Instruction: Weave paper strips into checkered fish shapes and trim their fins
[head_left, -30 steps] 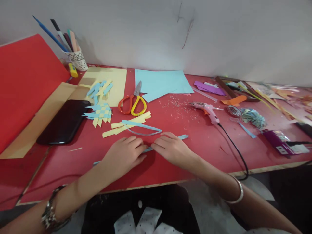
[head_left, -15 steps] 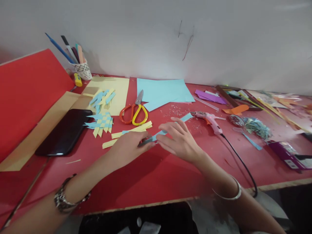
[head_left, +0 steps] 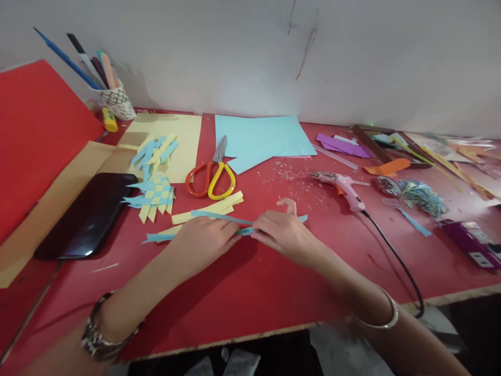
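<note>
My left hand point(head_left: 205, 237) is closed, fingers pinched on a light blue paper strip point(head_left: 159, 237) whose pointed end sticks out on the left. My right hand point(head_left: 285, 232) pinches the blue paper too, its fingertips just right of the left ones. A second blue strip point(head_left: 219, 215) runs from the right fingertips out above my left hand. Which strip each finger presses is partly hidden. Pale yellow paper strips point(head_left: 207, 211) lie on the table behind my left hand. Beyond them rest scissors point(head_left: 213, 175) with one red and one yellow handle.
A woven blue-and-yellow paper piece point(head_left: 154, 196) lies near a black phone point(head_left: 88, 216). Blue and cream sheets point(head_left: 262, 136) are by the wall. A pink glue gun point(head_left: 344, 188) with a black cord sits on the right, near a yarn bundle point(head_left: 420, 198). A pen cup point(head_left: 117, 102) stands back left.
The blue paper, earlier one bent piece between my hands, now shows as two strips stretched out sideways. My right hand's fingers have closed in. The view has shifted slightly.
</note>
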Demonstrator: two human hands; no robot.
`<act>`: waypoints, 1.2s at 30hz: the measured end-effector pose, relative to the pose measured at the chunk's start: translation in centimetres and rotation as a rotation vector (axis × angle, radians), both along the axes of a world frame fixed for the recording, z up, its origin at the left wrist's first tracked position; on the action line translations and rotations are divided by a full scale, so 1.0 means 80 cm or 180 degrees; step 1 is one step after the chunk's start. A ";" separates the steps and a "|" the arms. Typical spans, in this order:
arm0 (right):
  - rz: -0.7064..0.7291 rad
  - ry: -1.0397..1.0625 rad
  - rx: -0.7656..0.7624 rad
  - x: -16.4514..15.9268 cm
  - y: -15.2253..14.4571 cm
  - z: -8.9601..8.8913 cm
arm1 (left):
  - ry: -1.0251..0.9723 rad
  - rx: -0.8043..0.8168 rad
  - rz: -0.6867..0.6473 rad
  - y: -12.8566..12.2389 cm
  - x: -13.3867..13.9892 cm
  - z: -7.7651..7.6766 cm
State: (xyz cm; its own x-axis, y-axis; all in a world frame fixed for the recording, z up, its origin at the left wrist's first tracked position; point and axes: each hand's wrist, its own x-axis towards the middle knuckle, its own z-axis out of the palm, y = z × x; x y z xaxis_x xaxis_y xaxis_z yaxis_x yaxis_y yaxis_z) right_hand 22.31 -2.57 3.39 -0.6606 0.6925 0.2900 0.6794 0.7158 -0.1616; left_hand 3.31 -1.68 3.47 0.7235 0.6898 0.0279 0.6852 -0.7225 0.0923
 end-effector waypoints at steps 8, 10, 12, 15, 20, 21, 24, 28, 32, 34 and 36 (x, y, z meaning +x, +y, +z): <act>0.0075 0.0278 -0.0367 0.003 -0.001 0.003 | 0.0321 -0.0204 -0.0015 0.000 0.002 -0.001; 0.0077 0.0256 -0.0626 0.009 0.001 0.004 | 0.0368 -0.0366 0.0015 0.003 -0.002 0.002; 0.0080 0.0257 -0.0810 0.014 0.004 0.006 | 0.0397 -0.0423 0.0060 0.006 -0.006 0.005; 0.0015 0.0317 -0.0858 0.018 0.007 0.006 | 0.0382 -0.0327 0.0036 0.007 -0.011 0.007; 0.0010 0.0367 -0.0743 0.007 0.004 0.001 | 0.0055 -0.0215 0.0014 0.001 -0.006 0.003; 0.0001 0.0392 -0.0740 0.004 0.002 -0.001 | 0.0001 -0.0199 0.0030 -0.001 -0.004 0.002; -0.0002 0.0473 -0.0764 -0.003 -0.001 -0.003 | 0.0089 -0.0124 -0.0017 -0.005 0.003 0.001; -0.0053 0.0553 -0.0849 -0.004 -0.003 -0.003 | 0.0333 -0.0061 -0.0052 -0.006 0.003 0.001; -0.0031 0.0568 -0.0957 0.006 0.000 0.000 | 0.0352 -0.0173 -0.0001 -0.002 -0.005 0.003; 0.0034 0.0573 -0.1051 0.011 0.002 0.002 | 0.0264 -0.0269 0.0039 0.001 -0.009 0.003; 0.0077 0.0565 -0.1130 0.015 0.005 0.003 | 0.0136 -0.0379 0.0071 0.004 -0.012 0.003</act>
